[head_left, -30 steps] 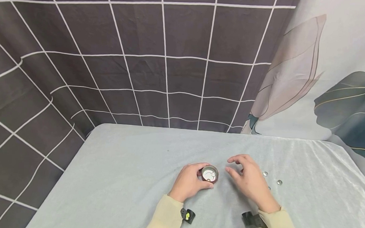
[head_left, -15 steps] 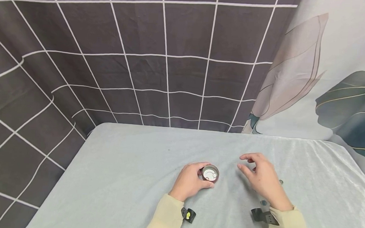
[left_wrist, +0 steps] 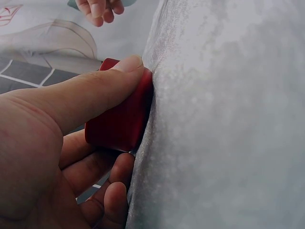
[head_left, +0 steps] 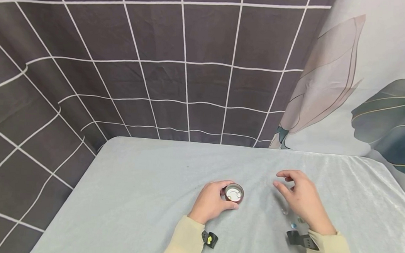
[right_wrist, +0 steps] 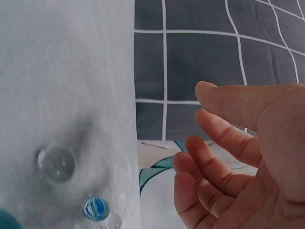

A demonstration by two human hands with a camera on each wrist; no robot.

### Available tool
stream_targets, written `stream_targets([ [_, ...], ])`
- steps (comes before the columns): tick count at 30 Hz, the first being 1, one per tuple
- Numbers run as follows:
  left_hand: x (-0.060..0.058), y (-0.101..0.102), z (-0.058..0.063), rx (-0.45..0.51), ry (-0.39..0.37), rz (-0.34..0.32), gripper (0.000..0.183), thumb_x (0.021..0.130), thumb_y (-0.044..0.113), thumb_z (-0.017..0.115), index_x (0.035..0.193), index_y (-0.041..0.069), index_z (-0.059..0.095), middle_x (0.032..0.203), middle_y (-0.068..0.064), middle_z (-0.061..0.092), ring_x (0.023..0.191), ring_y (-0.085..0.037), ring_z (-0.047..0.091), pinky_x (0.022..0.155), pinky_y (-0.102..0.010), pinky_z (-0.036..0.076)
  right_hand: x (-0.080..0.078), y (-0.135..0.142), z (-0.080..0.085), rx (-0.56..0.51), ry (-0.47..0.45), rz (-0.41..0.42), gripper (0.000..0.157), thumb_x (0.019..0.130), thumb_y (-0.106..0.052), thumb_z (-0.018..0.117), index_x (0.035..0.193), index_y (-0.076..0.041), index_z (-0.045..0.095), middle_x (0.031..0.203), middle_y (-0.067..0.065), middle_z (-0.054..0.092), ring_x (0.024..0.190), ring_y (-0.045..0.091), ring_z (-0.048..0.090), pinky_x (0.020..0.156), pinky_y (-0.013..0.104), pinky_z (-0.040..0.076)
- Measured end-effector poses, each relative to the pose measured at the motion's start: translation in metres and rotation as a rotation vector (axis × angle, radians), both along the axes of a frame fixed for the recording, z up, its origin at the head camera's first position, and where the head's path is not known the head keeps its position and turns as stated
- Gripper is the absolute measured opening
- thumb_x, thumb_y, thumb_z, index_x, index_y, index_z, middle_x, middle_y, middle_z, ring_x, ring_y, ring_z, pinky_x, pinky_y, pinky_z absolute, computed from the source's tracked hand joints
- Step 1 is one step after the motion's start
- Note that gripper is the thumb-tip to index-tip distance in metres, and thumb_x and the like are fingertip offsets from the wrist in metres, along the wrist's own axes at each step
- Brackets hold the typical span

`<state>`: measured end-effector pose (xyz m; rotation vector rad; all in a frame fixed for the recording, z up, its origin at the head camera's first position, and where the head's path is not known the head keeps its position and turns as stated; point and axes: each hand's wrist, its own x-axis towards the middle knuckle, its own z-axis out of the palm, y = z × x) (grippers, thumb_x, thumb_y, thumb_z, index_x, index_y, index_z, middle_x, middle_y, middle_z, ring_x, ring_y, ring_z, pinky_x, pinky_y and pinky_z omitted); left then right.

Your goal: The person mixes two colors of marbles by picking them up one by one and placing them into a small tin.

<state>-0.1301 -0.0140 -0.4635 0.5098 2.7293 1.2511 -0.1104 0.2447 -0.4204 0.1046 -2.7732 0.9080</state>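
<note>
A round cup [left_wrist: 121, 124] is coloured red, a round glass marble [right_wrist: 96, 209] swirled blue-and-white, a dark grey fabric curtain [head_left: 206, 84] white-gridded.

My head view looks forward and down over the left hand [head_left: 209, 201] and right hand [head_left: 303, 200]; each wrist view sits close in, tilted sideways. All share the table [head_left: 132, 199] and the curtain [head_left: 209, 34] beyond.

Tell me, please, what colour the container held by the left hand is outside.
The container is red outside, clearest in the left wrist view.
</note>
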Motion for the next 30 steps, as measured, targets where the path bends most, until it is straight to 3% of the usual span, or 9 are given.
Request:
stream_targets([
  [17, 0.0, 0.0, -0.001, 0.001, 0.001, -0.002, 0.057, 0.069, 0.025, 0.094, 0.121, 0.02, 0.073, 0.095, 0.01, 0.07, 0.079, -0.003, 0.054, 0.076, -0.023, 0.045, -0.002, 0.021, -0.005, 0.047, -0.039, -0.041, 0.027, 0.091, -0.017, 0.073, 0.112, 0.0, 0.069, 0.104, 0.021, 0.062, 0.078, 0.026, 0.062, 0.069, 0.041, 0.047],
  [25, -0.001, 0.0, -0.001, 0.007, -0.001, -0.001, 0.056, 0.068, 0.024, 0.094, 0.121, 0.02, 0.073, 0.095, 0.01, 0.07, 0.079, -0.003, 0.054, 0.076, -0.024, 0.045, -0.003, 0.03, -0.01, 0.056, -0.05, -0.048, 0.028, 0.091, -0.015, 0.073, 0.113, 0.003, 0.068, 0.107, 0.025, 0.062, 0.092, 0.036, 0.062, 0.074, 0.05, 0.048],
  [30, 0.0, 0.0, -0.001, 0.005, 0.001, -0.003, 0.056, 0.069, 0.024, 0.094, 0.121, 0.019, 0.073, 0.097, 0.01, 0.07, 0.08, -0.003, 0.054, 0.076, -0.024, 0.046, -0.004, 0.034, -0.013, 0.064, -0.047, -0.057, 0.028, 0.089, -0.013, 0.074, 0.111, 0.003, 0.069, 0.105, 0.025, 0.063, 0.092, 0.036, 0.061, 0.074, 0.051, 0.047],
])
